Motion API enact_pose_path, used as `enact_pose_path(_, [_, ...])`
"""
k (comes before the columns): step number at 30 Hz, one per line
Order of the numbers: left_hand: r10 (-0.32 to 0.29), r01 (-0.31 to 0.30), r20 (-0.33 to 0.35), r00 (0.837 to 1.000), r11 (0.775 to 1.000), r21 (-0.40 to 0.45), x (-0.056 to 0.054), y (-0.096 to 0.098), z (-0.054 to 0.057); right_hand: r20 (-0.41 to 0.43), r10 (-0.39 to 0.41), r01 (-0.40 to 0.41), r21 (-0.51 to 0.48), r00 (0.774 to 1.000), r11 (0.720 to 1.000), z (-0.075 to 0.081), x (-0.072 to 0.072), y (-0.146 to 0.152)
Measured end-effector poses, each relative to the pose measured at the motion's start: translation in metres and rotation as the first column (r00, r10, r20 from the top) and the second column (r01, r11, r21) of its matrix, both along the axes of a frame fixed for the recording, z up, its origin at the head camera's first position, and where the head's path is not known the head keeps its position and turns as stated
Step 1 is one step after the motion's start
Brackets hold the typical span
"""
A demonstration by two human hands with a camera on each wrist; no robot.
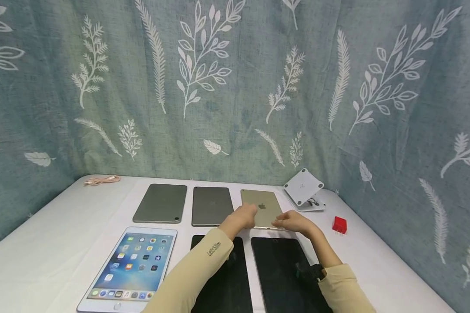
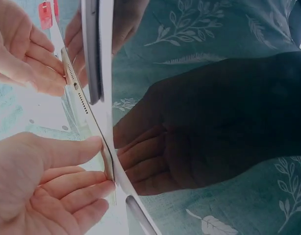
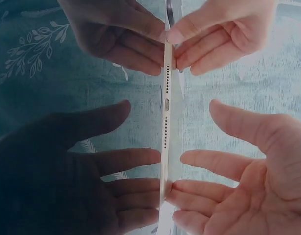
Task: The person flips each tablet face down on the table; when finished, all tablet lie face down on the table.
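A gold tablet point(image 1: 261, 200) lies back side up in the far row, its apple logo showing. My left hand point(image 1: 243, 216) is at its near left corner. In the left wrist view, the left hand's thumb and fingers point(image 2: 74, 188) touch this corner along the edge. My right hand point(image 1: 295, 221) is by the near right corner. Its lower fingertips touch the tablet's edge in the right wrist view, while the thumb point(image 3: 229, 115) stands apart. The edge with speaker holes and a port point(image 3: 166, 105) faces me. A black-screened tablet point(image 1: 287, 269) lies nearer, below the right forearm.
Beside the gold tablet are a dark grey tablet point(image 1: 211, 206) and a greenish-grey one point(image 1: 160, 203). A lit white tablet point(image 1: 135, 261) and another black-screened tablet point(image 1: 229, 278) lie nearer. A folding stand point(image 1: 303, 189), a red charger point(image 1: 339, 224) and a coiled cable point(image 1: 102, 180) lie around.
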State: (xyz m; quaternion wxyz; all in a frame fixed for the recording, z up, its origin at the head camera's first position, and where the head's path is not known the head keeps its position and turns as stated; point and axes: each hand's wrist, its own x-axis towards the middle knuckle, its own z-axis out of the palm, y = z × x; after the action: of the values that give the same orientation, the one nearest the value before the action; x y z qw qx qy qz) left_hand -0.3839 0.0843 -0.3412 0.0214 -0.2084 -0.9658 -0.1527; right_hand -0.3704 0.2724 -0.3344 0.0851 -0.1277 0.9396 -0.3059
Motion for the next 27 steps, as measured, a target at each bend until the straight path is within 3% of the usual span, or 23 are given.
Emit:
enact_pose_path(4, [0.042,-0.043,0.01,0.999,0.996,0.079,0.005,-0.002,0.0,0.045,0.023,-0.02,-0.07,0.999,0.997,-0.001,0.002,0.008])
enact_pose_path(7, [0.02,-0.022,0.019,1.0,0.993,0.114,0.015,-0.004,0.002,0.071,0.039,-0.033,-0.086,0.997,0.996,-0.001,0.009,0.016])
enact_pose_path(13, [-0.078,0.078,0.008,0.997,0.996,0.052,0.042,-0.01,0.014,0.057,0.055,-0.06,0.088,0.997,0.994,0.009,0.031,0.035])
enact_pose_path(18, [-0.126,0.126,0.003,0.992,0.992,-0.006,0.067,-0.013,0.01,0.039,0.024,-0.032,0.218,0.999,0.975,0.01,0.049,0.043])
enact_pose_path(23, [-0.157,0.162,0.049,0.986,0.977,-0.14,0.08,-0.012,0.004,0.027,0.007,-0.013,0.222,1.0,0.975,0.005,0.056,0.042])
enact_pose_path(27, [-0.183,0.188,0.046,0.982,0.964,-0.186,0.084,-0.011,0.005,0.046,0.01,-0.018,0.17,0.999,0.985,0.006,0.058,0.038])
